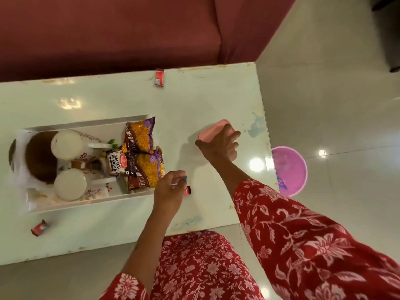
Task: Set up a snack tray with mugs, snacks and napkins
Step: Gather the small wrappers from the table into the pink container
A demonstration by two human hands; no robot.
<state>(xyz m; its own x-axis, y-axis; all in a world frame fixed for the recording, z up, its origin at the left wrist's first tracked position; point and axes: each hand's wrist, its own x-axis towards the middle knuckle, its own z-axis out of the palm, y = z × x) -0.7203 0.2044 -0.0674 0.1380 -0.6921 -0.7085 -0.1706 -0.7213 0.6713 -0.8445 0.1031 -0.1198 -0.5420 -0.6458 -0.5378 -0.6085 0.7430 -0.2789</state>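
L fingers (180, 178) pinching half-hidden red sachet (187, 190); R hand (218, 146) gripping pink lid (213, 129).

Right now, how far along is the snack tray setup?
Mostly loaded: the tray holds two mugs, snack packets and white paper that may be napkins. In hand: the right hand rests on a pink container; the left hand is at a red sachet. Left: two more red sachets on the table.

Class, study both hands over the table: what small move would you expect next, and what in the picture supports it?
Probably the right hand, already resting on the pink container, closes round it and carries it toward the tray, since the mugs and snack packets already lie there while the container sits apart.
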